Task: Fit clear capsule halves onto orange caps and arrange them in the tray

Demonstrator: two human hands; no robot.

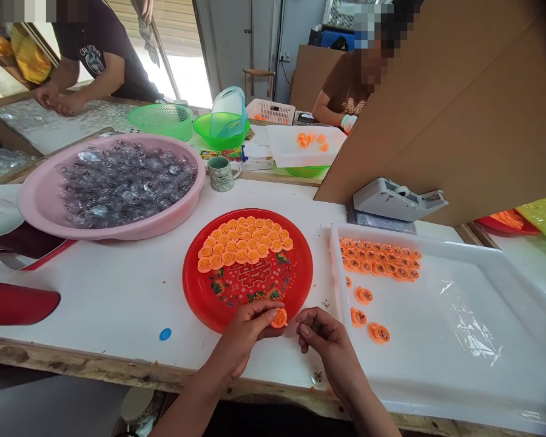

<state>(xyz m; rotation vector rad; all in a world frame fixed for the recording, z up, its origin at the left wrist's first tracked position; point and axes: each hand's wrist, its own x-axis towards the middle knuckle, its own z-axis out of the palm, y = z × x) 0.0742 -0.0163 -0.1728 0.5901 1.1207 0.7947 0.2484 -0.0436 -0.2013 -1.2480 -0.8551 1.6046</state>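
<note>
My left hand (250,328) pinches a small round orange plastic piece (279,318) between thumb and fingers, over the near rim of a red plate (300,276). Just to its right, my right hand (323,334) has its fingers curled together; whatever they may hold is hidden. Rows of similar orange pieces (243,240) cover the far half of the plate, which has a printed floral pattern. In a white tray (455,303) on the right lie more orange pieces (380,261) with dark printed faces, several of them loose nearer me.
A pink basin (40,206) of clear plastic domes stands at left, with a mug (221,175) beside it. A tape dispenser (398,199) sits against a cardboard panel (459,109). A blue disc (165,334) lies near the front edge. Two people work across the table.
</note>
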